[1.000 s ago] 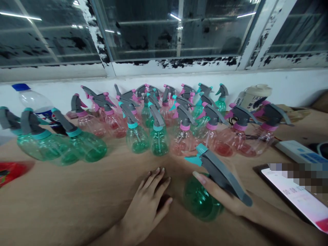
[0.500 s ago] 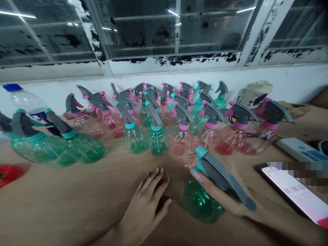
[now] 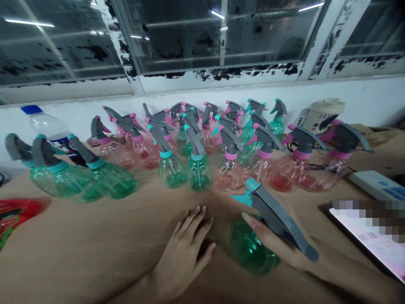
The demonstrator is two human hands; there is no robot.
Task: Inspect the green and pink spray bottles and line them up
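My right hand [image 3: 276,242] is around the neck of a green spray bottle [image 3: 248,249] with a grey and turquoise spray head. Its thumb lies along the near side, and the other fingers are partly hidden behind the head. The bottle leans a little, its nozzle pointing away to the left. Left of it, my left hand [image 3: 185,251] rests palm down on the table [image 3: 95,249], fingers loosely spread, holding nothing. Just beyond both hands stand a green spray bottle [image 3: 200,179] and a pink spray bottle [image 3: 227,175].
Several more pink and green spray bottles crowd toward the wall, with a tilted green group [image 3: 114,181] at left. Behind that group is a blue-capped drink bottle [image 3: 50,124]. A red packet [image 3: 25,211] lies far left, a phone [image 3: 363,232] at right, near a white device [image 3: 376,183].
The view has shifted slightly, so everything sits a little further right. My right fingers have loosened from around the trigger, which now shows more. My left hand stays on the table.
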